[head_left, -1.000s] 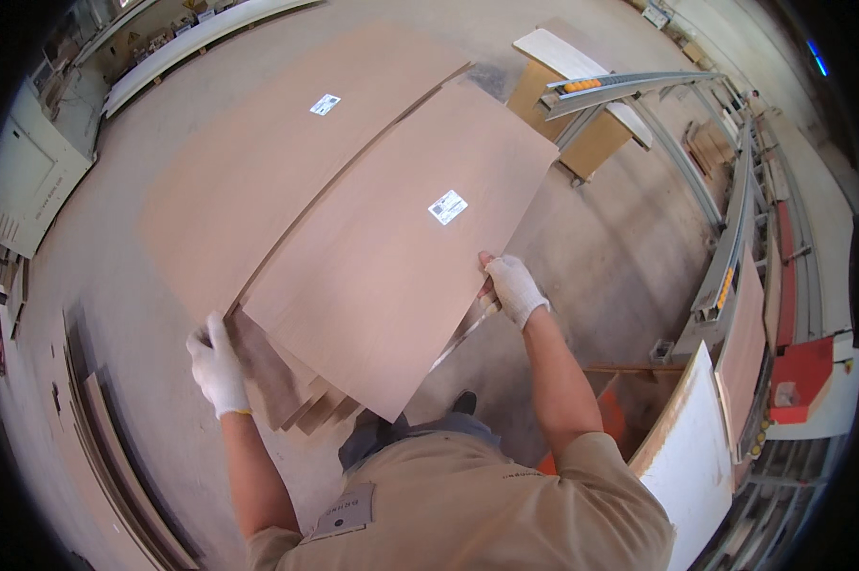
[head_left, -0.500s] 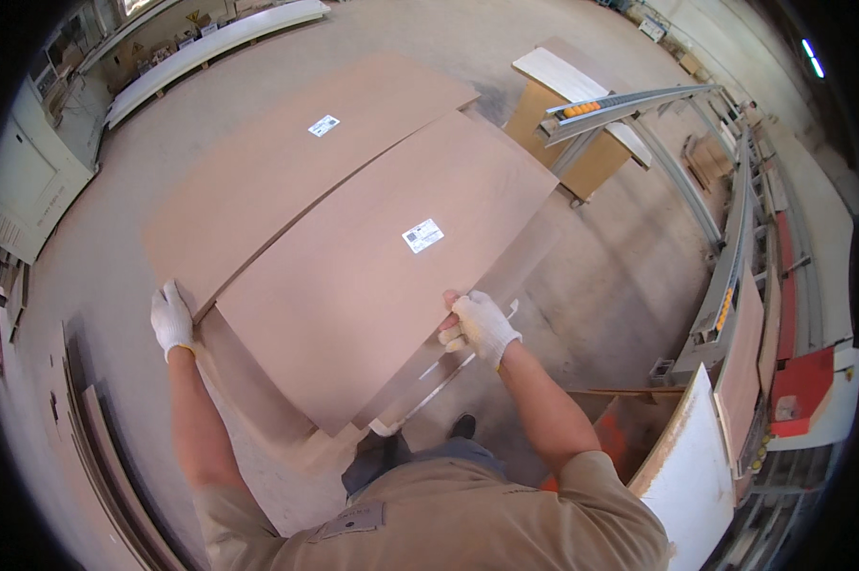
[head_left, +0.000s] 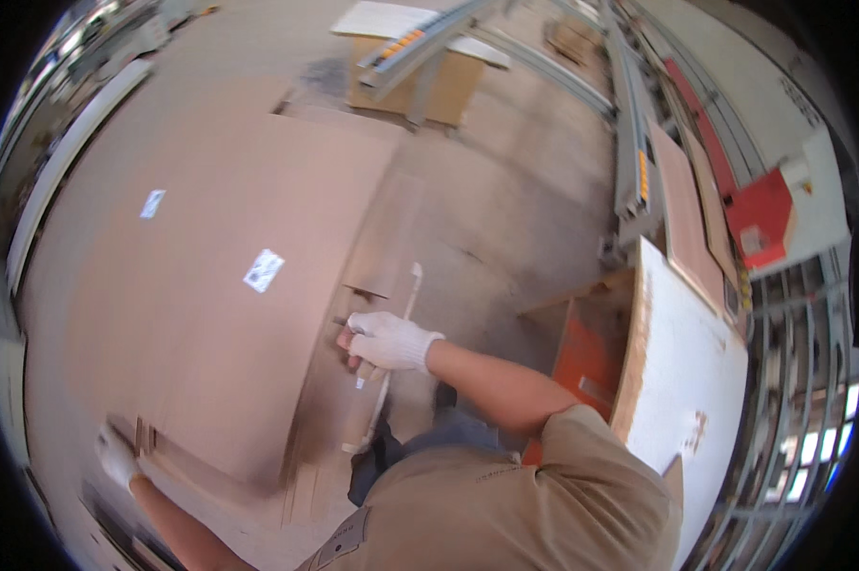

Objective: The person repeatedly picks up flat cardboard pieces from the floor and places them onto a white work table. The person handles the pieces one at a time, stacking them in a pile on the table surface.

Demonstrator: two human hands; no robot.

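Observation:
A large brown board [head_left: 248, 209] with a white label [head_left: 264, 270] lies on top of a low stack. A second white label [head_left: 152, 204] shows farther left on the same brown expanse. My left hand [head_left: 117, 459], in a white knit glove, is at the stack's near left corner; motion blurs its fingers. Just off the right edge of the top board is my gloved right hand [head_left: 386, 341], its fingers curled in and bare fingertips showing. Whatever it may hold is too small to make out. Below that edge, a lower brown board [head_left: 384, 238] sticks out.
To my right stands a white panel [head_left: 691, 362] with a rough brown edge, beside an orange surface [head_left: 582, 357]. A roller conveyor rail [head_left: 420, 48] crosses a wooden stand [head_left: 448, 90] ahead. Red and white machinery [head_left: 762, 214] lines the right side. A long white slab [head_left: 68, 162] lies at far left.
The view has swung right, so the stack appears farther left. The dark seam between the two labelled boards no longer shows clearly. My right hand is now away from the top board's edge.

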